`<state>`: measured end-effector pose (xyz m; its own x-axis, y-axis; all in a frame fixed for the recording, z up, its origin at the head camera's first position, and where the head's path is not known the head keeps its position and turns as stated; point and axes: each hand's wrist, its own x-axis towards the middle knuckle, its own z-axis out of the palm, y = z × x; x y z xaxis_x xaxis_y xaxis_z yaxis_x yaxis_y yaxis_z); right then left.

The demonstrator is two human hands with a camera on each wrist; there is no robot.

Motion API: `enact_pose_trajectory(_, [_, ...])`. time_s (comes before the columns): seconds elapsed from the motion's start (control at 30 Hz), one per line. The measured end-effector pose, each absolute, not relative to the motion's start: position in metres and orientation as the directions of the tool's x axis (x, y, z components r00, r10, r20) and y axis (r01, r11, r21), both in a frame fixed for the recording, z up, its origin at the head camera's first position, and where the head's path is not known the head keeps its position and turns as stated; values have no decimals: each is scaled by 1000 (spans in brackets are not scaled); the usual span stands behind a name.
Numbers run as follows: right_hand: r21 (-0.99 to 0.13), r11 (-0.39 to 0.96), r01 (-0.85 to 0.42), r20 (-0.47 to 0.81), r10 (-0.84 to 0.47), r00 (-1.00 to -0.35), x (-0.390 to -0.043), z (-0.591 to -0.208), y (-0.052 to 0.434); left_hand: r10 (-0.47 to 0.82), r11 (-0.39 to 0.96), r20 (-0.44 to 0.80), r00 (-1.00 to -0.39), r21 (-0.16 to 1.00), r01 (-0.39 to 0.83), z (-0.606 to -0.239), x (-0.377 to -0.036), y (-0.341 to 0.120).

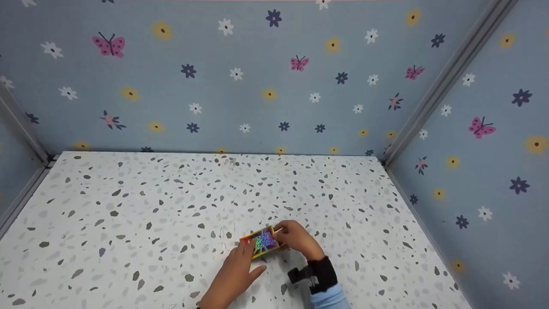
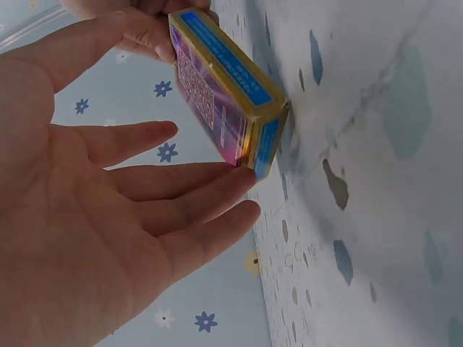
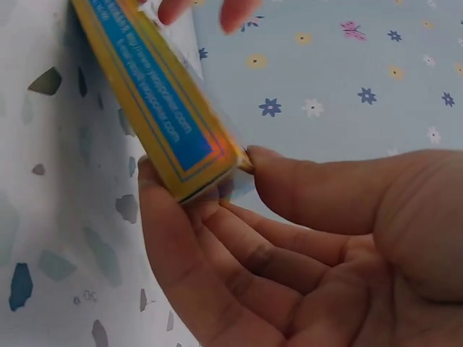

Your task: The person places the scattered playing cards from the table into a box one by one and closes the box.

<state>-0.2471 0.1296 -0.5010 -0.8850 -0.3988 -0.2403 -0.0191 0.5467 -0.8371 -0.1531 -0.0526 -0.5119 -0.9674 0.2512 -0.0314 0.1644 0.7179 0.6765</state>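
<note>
A small flat box (image 1: 266, 241) with a shiny purple-green top and yellow edges is at the front middle of the table. Blue panels with white print run along its sides, and the left wrist view shows a square code on the broad face of the box (image 2: 199, 90). My right hand (image 1: 296, 236) pinches its right end, thumb at the top corner and a finger curled at the bottom edge. With fingers nearly straight, my left hand (image 1: 238, 266) touches the left end by its fingertips, thumb spread away from the box.
Beneath lies a white speckled table (image 1: 171, 223). A blue flowered wall (image 1: 257, 56) rises behind it, and another patterned panel (image 1: 493, 171) stands along the right side. A black strap with a small device (image 1: 315, 274) is on the right wrist.
</note>
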Motion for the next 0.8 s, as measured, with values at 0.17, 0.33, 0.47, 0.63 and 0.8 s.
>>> enact_pose_trajectory(0.17, [-797,601,-62,-201,-360,-911,-249,-507,125,265,687,-9,-964,703,183,-516,-154,-52])
enact_pose_trajectory(0.33, [-771,633,-70,-193,-337,-921,-250,-511,121,242,670,-18,-970,726,154,-517,-156,-54])
enact_pose_trajectory(0.47, [-757,650,-73,-188,-324,-927,-250,-510,120,274,638,-35,-961,754,154,-518,-157,-55])
enact_pose_trajectory(0.63, [-749,657,-88,-178,-327,-928,-249,-510,120,278,633,-54,-959,762,141,-518,-156,-54])
enact_pose_trajectory(0.8, [-712,687,-142,-166,-361,-918,-250,-508,119,284,663,10,-959,720,204,-518,-155,-55])
